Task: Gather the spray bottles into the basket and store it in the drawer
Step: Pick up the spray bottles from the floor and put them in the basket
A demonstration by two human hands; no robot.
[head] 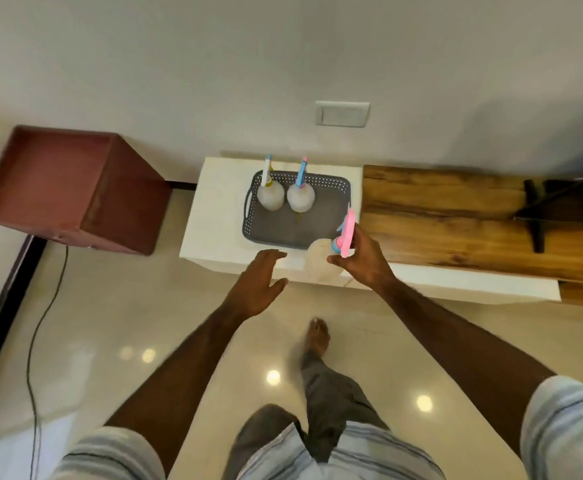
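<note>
A grey perforated basket [324, 227] sits on a low white unit [214, 216]. Two clear spray bottles stand in its far-left part: one with a white-and-yellow head [270, 195], one with a blue-and-pink head [300, 197]. My right hand [364, 259] grips a third clear bottle with a pink trigger head [321, 254] by its neck, just in front of the basket's near right corner. My left hand [260, 282] hovers with fingers spread at the unit's front edge, holding nothing.
A dark red cabinet [72, 188] stands to the left of the white unit. A wooden benchtop [456, 223] with a black bracket lies to the right. A black cable [41, 323] trails across the glossy floor. My bare foot [316, 337] is below the unit.
</note>
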